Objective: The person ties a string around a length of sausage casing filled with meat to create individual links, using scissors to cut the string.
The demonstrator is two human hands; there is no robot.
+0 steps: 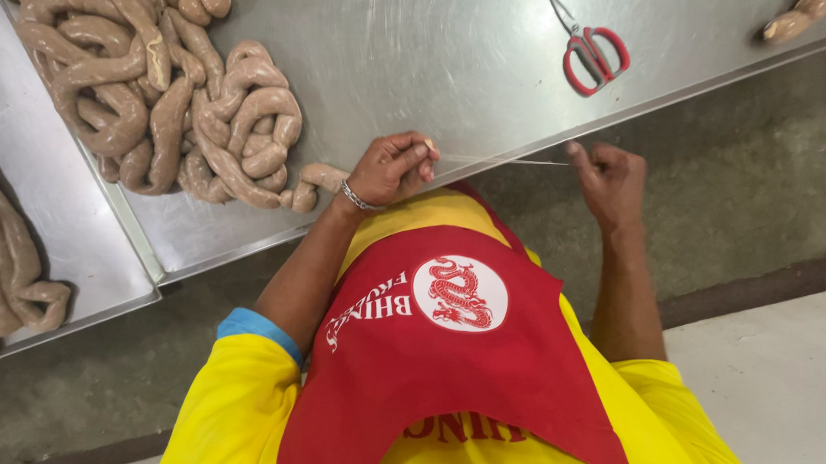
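Observation:
My left hand [392,167], with a metal bracelet on the wrist, is closed and pinches one end of a thin white string [502,160]. My right hand [607,179] grips the other end, and the string runs taut between them over the front edge of the steel table [437,68]. A long coil of pale brown raw sausage [207,115] lies heaped on the table to the left. Its loose end [319,178] rests just beside my left wrist.
Red-handled scissors [595,55] lie on the table at the upper right. Another sausage piece [796,18] sits at the far right corner. A second steel tray [57,210] on the left holds more sausage [9,273]. Concrete floor lies below the table edge.

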